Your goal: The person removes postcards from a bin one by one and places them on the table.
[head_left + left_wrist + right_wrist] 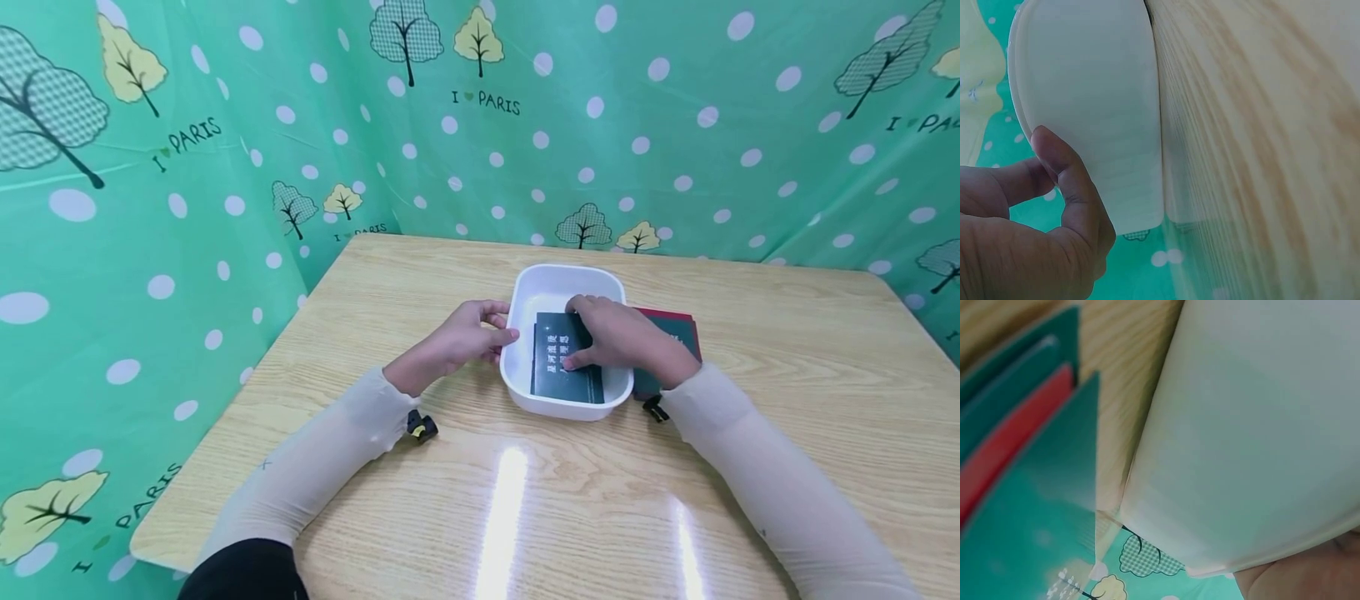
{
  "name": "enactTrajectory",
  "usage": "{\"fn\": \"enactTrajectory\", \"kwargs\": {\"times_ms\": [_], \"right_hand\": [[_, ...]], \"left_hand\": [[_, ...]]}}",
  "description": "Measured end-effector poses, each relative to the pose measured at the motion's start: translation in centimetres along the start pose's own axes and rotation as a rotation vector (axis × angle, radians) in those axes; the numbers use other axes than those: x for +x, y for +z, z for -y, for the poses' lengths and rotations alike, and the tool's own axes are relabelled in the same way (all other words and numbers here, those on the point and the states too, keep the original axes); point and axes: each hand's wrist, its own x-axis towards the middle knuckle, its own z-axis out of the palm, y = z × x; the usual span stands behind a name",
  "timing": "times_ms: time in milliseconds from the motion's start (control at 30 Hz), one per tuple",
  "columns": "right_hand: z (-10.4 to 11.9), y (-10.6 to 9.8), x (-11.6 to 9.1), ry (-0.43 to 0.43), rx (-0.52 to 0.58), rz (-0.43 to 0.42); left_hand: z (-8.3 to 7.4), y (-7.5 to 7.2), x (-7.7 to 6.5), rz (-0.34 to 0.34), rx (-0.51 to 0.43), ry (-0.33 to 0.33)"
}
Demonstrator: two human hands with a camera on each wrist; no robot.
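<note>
A white plastic tub (567,410) with rounded corners stands on the wooden table. My left hand (474,335) pinches its left rim, thumb on the near side; the left wrist view shows that hand (1063,206) at the edge of the tub's side wall (1094,112). Inside the tub lies a dark green booklet (550,367) with white lettering, slightly askew over another dark edge. My right hand (618,333) reaches over the right wall and grips this booklet, thumb on its cover and fingers at its far edge. The right hand covers the booklet's upper right part.
Right of the tub sits a stack of dark green and red booklets (675,323), partly under my right forearm; the right wrist view shows their edges, one red (1019,440). Small black devices (422,427) sit at my wrists. A green patterned curtain (495,167) hangs behind the table.
</note>
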Motion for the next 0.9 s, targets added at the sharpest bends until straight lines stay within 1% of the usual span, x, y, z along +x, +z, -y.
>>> {"fn": "enactTrajectory", "kwargs": {"times_ms": [100, 200, 300, 400, 433, 533, 633, 667, 733, 900], "right_hand": [[0.0, -0.1, -0.1, 0.000, 0.038, -0.003], [0.0, -0.1, -0.2, -0.031, 0.056, -0.019], [0.1, -0.3, -0.3, -0.059, 0.059, -0.053], [0.1, -0.5, -0.3, -0.066, 0.066, -0.091], [0.0, -0.5, -0.4, -0.067, 0.072, -0.102], [0.0, -0.7, -0.5, -0.080, 0.090, -0.120], [-0.1, -0.8, -0.6, -0.115, 0.102, -0.145], [-0.2, -0.9, -0.6, -0.130, 0.108, -0.156], [-0.2, -0.9, -0.5, -0.165, 0.126, -0.184], [-0.1, -1.2, -0.5, -0.222, 0.194, -0.245]], "left_hand": [[0.0, 0.0, -0.1, -0.005, 0.005, -0.007], [0.0, 0.0, -0.2, -0.012, 0.014, -0.016], [0.0, 0.0, -0.2, -0.014, 0.019, -0.020], [-0.1, 0.0, -0.2, -0.003, 0.015, -0.014], [-0.5, 0.0, -0.5, 0.003, 0.020, -0.019], [-0.5, 0.1, -0.5, 0.000, 0.024, -0.017], [-0.5, 0.1, -0.4, -0.006, 0.026, -0.012], [-0.1, 0.0, -0.1, -0.013, 0.022, -0.006], [-0.1, 0.0, -0.1, -0.012, 0.023, -0.006], [-0.2, 0.1, -0.1, -0.015, 0.025, -0.011]]}}
